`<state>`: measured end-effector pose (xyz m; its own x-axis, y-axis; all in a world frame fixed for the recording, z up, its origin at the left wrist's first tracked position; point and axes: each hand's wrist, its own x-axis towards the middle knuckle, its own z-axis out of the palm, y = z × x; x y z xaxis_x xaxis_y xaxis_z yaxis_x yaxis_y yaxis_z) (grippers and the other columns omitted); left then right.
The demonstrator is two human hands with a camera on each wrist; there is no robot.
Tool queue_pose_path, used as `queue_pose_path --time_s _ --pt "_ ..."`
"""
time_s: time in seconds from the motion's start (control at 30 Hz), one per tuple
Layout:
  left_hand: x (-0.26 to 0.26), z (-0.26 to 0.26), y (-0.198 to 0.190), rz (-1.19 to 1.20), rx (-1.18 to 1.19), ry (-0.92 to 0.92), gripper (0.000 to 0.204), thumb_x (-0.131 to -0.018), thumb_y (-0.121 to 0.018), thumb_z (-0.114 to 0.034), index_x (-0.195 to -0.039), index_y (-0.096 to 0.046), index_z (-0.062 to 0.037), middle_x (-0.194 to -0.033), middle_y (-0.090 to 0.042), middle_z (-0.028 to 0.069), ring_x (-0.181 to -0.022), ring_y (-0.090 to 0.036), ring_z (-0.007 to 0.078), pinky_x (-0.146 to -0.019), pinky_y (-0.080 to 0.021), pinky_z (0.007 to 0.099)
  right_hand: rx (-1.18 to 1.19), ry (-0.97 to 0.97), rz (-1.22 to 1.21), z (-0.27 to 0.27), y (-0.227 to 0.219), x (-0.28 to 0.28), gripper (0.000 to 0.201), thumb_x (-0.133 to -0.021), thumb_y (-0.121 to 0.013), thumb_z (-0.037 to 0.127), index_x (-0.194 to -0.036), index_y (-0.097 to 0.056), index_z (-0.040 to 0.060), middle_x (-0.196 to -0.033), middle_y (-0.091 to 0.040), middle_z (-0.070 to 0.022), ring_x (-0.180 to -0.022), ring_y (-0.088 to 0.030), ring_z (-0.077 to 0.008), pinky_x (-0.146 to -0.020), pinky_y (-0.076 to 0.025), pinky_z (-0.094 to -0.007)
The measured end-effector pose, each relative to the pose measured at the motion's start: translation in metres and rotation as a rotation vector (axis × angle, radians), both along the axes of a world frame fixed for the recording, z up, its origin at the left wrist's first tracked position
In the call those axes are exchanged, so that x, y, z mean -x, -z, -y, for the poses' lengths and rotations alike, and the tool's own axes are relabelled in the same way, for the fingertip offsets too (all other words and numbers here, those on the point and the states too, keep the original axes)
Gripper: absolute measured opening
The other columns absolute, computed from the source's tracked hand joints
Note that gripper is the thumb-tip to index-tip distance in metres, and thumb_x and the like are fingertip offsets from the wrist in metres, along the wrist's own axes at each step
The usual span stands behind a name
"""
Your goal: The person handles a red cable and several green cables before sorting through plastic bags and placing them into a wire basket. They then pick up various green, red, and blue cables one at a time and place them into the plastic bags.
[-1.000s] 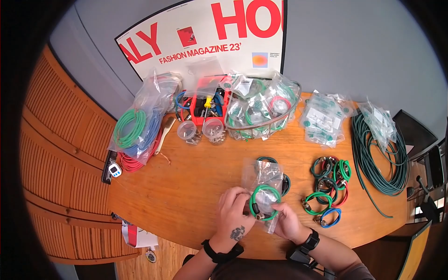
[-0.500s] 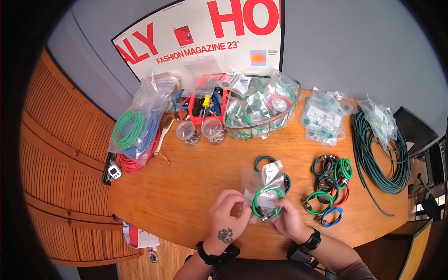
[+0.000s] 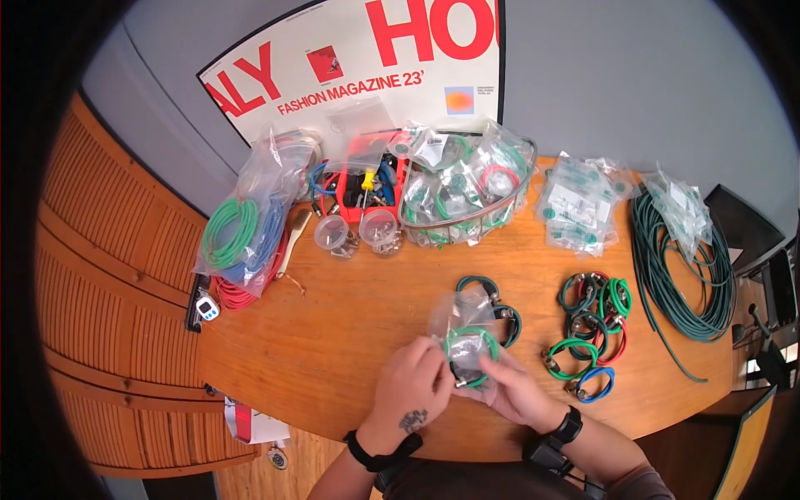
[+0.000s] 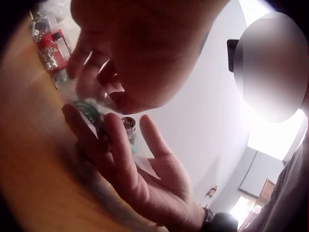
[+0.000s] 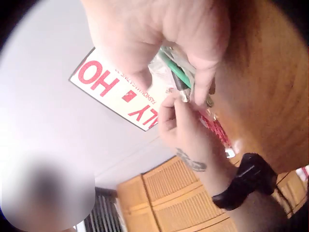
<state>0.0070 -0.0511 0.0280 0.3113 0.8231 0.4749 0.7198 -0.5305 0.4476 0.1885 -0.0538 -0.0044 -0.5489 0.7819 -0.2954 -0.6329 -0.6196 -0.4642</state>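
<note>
A coiled green cable (image 3: 472, 330) with metal end connectors lies in or against a clear plastic bag (image 3: 461, 307), held over the near middle of the table. My right hand (image 3: 521, 393) grips the bag and coil from the right, thumb over the top and fingers beneath. From the left, my left hand (image 3: 410, 382) pinches the bag's near edge with curled fingers, close to the connector. One metal connector (image 4: 129, 123) shows between the hands in the left wrist view. In the right wrist view its black sleeve (image 5: 180, 83) meets the green cable.
Dark green coiled cables (image 3: 511, 327) lie just behind the bag. To the right are a pile of short coiled cables (image 3: 587, 321) and a large dark green coil (image 3: 679, 292). A wire basket (image 3: 467, 218) of bagged cables, a red bin (image 3: 354, 212) and small clear cups (image 3: 331, 232) stand behind.
My left hand draws back slightly from the bag, then returns to its near left edge. The bag and coil tilt and shift a little within my right hand's grip.
</note>
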Motion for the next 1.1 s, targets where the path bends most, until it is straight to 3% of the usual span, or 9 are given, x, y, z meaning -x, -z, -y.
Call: queue_pose_path --time_s 0.07,0.2,0.3,0.37,0.47,0.57,0.77,0.93,1.1 --pt "0.006 -0.001 -0.007 0.227 0.389 -0.101 0.009 -0.076 -0.065 -0.001 -0.080 -0.057 -0.0028 -0.083 -0.057 0.0109 -0.066 -0.058 0.0273 -0.060 -0.048 0.0355 -0.202 -0.088 0.021 0.001 -0.004 0.001 0.046 -0.102 -0.051 0.019 -0.144 -0.035 0.0078 -0.140 -0.047 -0.0083 -0.130 -0.047 -0.0224 -0.106 -0.045 -0.0455" --pt "0.021 -0.006 -0.018 0.168 0.459 -0.076 0.009 -0.077 -0.064 -0.001 -0.081 -0.056 -0.0021 -0.082 -0.057 0.0121 -0.066 -0.060 0.0277 -0.059 -0.048 0.0359 -0.105 -0.290 0.068 -0.002 -0.008 -0.004 0.050 -0.100 -0.054 0.017 -0.145 -0.034 0.0071 -0.143 -0.046 -0.0085 -0.129 -0.049 -0.0232 -0.107 -0.044 -0.0457" --pt "0.027 -0.006 -0.025 0.074 0.490 -0.091 0.009 -0.077 -0.063 -0.005 -0.079 -0.056 -0.0024 -0.080 -0.057 0.0124 -0.069 -0.062 0.0286 -0.059 -0.048 0.0372 -0.058 -0.396 0.160 -0.004 -0.020 -0.005 0.044 -0.101 -0.053 0.025 -0.137 -0.043 0.0016 -0.134 -0.054 -0.0131 -0.118 -0.060 -0.0243 -0.101 -0.050 -0.0432" --pt "0.030 -0.007 -0.030 -0.018 0.521 -0.105 0.012 -0.077 -0.063 -0.010 -0.077 -0.055 -0.0020 -0.076 -0.060 0.0135 -0.070 -0.063 0.0294 -0.060 -0.048 0.0382 -0.077 -0.537 0.445 -0.009 -0.028 -0.005 0.042 -0.100 -0.054 0.034 -0.117 -0.058 -0.0037 -0.110 -0.068 -0.0163 -0.096 -0.070 -0.0242 -0.086 -0.057 -0.0366" --pt "0.030 -0.008 -0.028 -0.010 0.531 -0.126 0.014 -0.077 -0.063 -0.014 -0.077 -0.057 -0.0010 -0.074 -0.062 0.0145 -0.067 -0.063 0.0301 -0.061 -0.049 0.0386 -0.286 -0.457 0.673 -0.018 -0.029 -0.002 0.049 -0.098 -0.055 0.043 -0.094 -0.067 -0.0038 -0.083 -0.071 -0.0134 -0.077 -0.072 -0.0198 -0.068 -0.058 -0.0287" --pt "0.035 -0.006 -0.026 0.073 0.559 -0.152 0.014 -0.077 -0.064 -0.014 -0.078 -0.059 0.0001 -0.072 -0.063 0.0154 -0.066 -0.064 0.0309 -0.061 -0.049 0.0380 -0.304 -0.493 0.697 -0.017 -0.051 0.001 0.049 -0.097 -0.058 0.045 -0.084 -0.070 -0.0011 -0.076 -0.070 -0.0091 -0.066 -0.068 -0.0134 -0.058 -0.054 -0.0241" --pt "0.040 -0.003 -0.037 0.133 0.561 -0.263 0.015 -0.079 -0.063 -0.014 -0.078 -0.063 0.0014 -0.068 -0.063 0.0162 -0.063 -0.064 0.0275 -0.060 -0.049 0.0357 -0.349 -0.402 0.679 -0.019 -0.060 0.008 0.040 -0.094 -0.065 0.038 -0.077 -0.072 0.0022 -0.064 -0.063 -0.0016 -0.061 -0.061 -0.0078 -0.061 -0.051 -0.0217" --pt "0.041 0.002 -0.041 0.283 0.626 -0.207 0.014 -0.081 -0.064 -0.012 -0.079 -0.063 0.0017 -0.066 -0.062 0.0088 -0.061 -0.061 0.0153 -0.058 -0.047 0.0297 -0.386 -0.163 0.642 -0.021 -0.057 0.009 0.024 -0.093 -0.064 0.021 -0.082 -0.072 0.0012 -0.072 -0.063 -0.0031 -0.069 -0.060 -0.0103 -0.068 -0.050 -0.0249" --pt "0.052 -0.001 -0.026 0.514 0.696 -0.063 0.009 -0.085 -0.062 -0.009 -0.080 -0.062 -0.0009 -0.069 -0.061 0.0004 -0.062 -0.057 0.0079 -0.059 -0.045 0.0245 -0.219 0.016 0.493 -0.025 -0.058 -0.004 0.018 -0.091 -0.061 0.011 -0.083 -0.067 -0.0032 -0.099 -0.055 -0.0037 -0.091 -0.058 -0.0112 -0.081 -0.046 -0.0273"
